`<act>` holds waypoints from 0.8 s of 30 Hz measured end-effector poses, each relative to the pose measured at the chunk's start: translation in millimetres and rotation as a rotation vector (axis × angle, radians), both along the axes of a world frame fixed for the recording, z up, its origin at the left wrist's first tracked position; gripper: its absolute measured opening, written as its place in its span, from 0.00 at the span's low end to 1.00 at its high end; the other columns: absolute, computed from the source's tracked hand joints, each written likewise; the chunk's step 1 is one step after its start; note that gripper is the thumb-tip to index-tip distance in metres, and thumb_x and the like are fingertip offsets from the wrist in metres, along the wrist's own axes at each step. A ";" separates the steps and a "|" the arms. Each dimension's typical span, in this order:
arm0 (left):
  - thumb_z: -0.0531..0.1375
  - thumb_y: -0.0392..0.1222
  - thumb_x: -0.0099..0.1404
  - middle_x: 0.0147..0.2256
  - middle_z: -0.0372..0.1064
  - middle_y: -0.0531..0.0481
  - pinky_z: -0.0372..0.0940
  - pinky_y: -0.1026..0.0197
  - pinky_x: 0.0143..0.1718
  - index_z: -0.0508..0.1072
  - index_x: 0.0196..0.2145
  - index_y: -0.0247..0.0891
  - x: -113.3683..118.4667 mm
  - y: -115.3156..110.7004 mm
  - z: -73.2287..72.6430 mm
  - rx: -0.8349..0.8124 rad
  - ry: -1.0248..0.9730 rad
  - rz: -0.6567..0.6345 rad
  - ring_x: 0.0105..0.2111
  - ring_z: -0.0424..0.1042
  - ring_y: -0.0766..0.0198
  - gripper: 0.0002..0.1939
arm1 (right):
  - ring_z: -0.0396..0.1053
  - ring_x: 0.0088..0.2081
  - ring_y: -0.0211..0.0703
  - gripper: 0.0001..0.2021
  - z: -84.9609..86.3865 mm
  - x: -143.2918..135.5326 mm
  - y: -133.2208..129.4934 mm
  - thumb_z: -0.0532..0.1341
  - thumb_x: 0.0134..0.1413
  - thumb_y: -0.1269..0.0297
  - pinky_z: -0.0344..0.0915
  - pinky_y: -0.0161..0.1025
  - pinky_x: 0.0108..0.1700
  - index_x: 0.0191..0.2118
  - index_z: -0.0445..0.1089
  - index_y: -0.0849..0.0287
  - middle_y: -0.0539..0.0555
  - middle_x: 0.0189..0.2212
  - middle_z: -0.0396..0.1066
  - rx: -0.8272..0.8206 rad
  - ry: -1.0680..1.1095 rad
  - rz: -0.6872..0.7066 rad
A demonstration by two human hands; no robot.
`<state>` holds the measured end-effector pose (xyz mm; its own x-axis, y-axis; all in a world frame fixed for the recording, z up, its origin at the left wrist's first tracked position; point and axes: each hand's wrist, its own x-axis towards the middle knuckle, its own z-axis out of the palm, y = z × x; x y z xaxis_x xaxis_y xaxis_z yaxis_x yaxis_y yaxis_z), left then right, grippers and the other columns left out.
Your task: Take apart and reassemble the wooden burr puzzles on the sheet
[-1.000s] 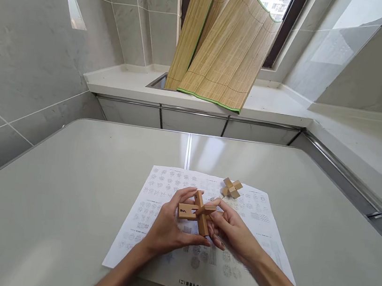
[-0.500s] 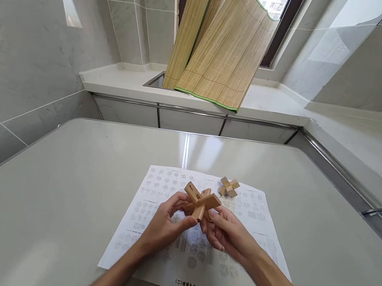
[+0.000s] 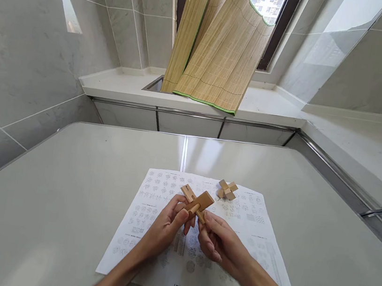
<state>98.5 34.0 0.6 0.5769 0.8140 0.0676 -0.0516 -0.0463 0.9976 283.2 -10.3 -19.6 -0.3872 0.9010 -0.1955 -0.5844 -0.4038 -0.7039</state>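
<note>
Above the printed sheet (image 3: 145, 269), a wooden burr puzzle (image 3: 204, 200) of crossed interlocking bars is held up between both hands. My left hand (image 3: 165, 222) pinches its left side, thumb in front and fingers behind. With thumb and fingertips, my right hand (image 3: 222, 239) grips the lower right end of a bar. One flat bar lies across the front, and another reaches to the upper left with a dark mark on it. A second wooden puzzle (image 3: 227, 190), star-shaped and paler, rests at the sheet's upper right.
The sheet, printed with small diagrams, lies on a glossy white table (image 3: 45, 189) with a seam down its middle. Behind is a white ledge (image 3: 114, 83) with a folded bamboo mat (image 3: 221, 52) against the window. A metal rail (image 3: 343, 174) runs along the right.
The held puzzle has been turned and lowered slightly, so its flat bar now shows broadside. My right hand has shifted its grip to the lower right bar end. The view has tilted a little.
</note>
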 end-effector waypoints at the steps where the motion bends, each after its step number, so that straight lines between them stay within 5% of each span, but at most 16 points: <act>1: 0.53 0.63 0.74 0.29 0.66 0.55 0.61 0.60 0.38 0.65 0.49 0.39 -0.4 -0.4 -0.5 0.006 0.010 0.004 0.29 0.64 0.64 0.23 | 0.46 0.11 0.26 0.19 -0.8 -2.3 -0.7 0.66 0.64 0.47 0.45 0.27 0.15 0.34 0.68 0.60 0.41 0.14 0.61 -0.016 0.006 -0.024; 7: 0.57 0.62 0.72 0.28 0.65 0.56 0.58 0.62 0.32 0.66 0.45 0.40 -1.0 -1.9 -1.6 0.014 0.086 0.088 0.26 0.61 0.65 0.22 | 0.43 0.12 0.26 0.21 -4.7 -9.9 -2.0 0.68 0.60 0.46 0.43 0.28 0.16 0.32 0.68 0.60 0.41 0.13 0.59 -0.076 0.041 -0.054; 14: 0.50 0.61 0.77 0.26 0.65 0.56 0.60 0.61 0.35 0.65 0.42 0.40 0.9 -1.1 6.6 -0.034 0.035 0.066 0.25 0.61 0.66 0.20 | 0.43 0.12 0.26 0.18 -4.6 -7.3 -2.0 0.64 0.66 0.50 0.43 0.28 0.17 0.33 0.69 0.60 0.42 0.14 0.60 -0.024 0.130 0.007; 24: 0.54 0.58 0.76 0.27 0.69 0.54 0.62 0.59 0.34 0.65 0.41 0.40 -1.8 0.4 12.2 -0.029 0.015 0.140 0.24 0.64 0.65 0.18 | 0.45 0.14 0.27 0.21 -5.1 2.0 10.6 0.66 0.63 0.49 0.46 0.29 0.18 0.27 0.66 0.59 0.43 0.15 0.59 -0.060 0.052 -0.130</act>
